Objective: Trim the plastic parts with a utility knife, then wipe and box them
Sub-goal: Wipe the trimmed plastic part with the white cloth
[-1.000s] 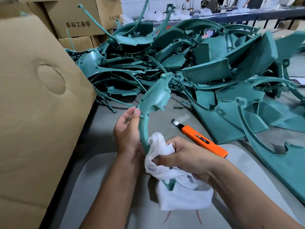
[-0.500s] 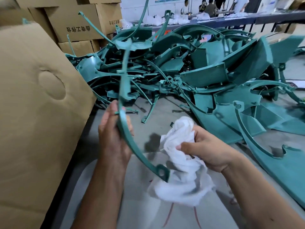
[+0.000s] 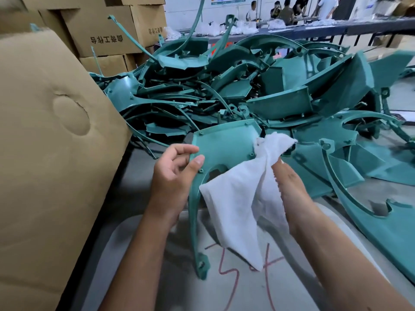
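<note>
Half a second ago the teal moulded plastic part (image 3: pixel 221 145) stood edge-on in the left hand (image 3: pixel 174 173), a thin arc rising toward the heap, with the bunched white cotton cloth (image 3: pixel 238 198) held off to its right; now the part has been turned so its broad flat face looks up at the camera, and the cloth has opened out and come across to lie on that face. A second ago the orange utility knife lay on the table beside the hands; it is not in view now, so cutting on this piece looks finished and the work reads as the wiping step, with boxing not yet done. The part is held in the air over the grey table (image 3: pixel 139 167), just in front of the heap of teal plastic parts (image 3: pixel 235 86), its wide panel uppermost and its narrow curved leg running down toward the pale grey mat with red marks (image 3: pixel 258 286). The left hand pinches the panel's left edge, thumb on the near face and curled fingers (image 3: pixel 179 151) behind it. The right hand (image 3: pixel 289 182) grips the cloth from behind, its upper corner pressed to the panel's right side; its fingertips are hidden under the fabric. The large brown cardboard box (image 3: pixel 45 153) stands just left, ready for it
</note>
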